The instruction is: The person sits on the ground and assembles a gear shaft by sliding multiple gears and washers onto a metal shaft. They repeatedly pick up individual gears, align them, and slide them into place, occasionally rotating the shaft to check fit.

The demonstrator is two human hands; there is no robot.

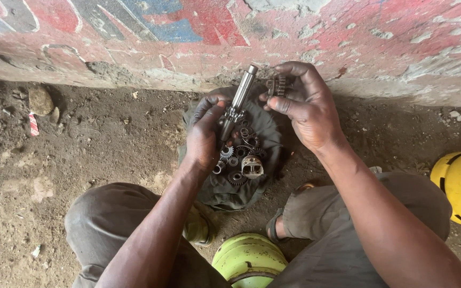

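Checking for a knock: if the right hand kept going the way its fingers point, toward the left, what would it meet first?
Probably the metal shaft held upright in the left hand; the right hand, holding a small gear, sits just beside it, though depth is unclear.

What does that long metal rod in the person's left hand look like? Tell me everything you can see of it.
The long grey steel shaft is a smooth, shiny round bar with a small stepped cap at its top and a thicker, darker toothed section near the bottom. It leans slightly, top to the right, near the painted wall. The left hand has its grip around the lower end, above a dark cloth strewn with small gears. The right hand stays apart from it.
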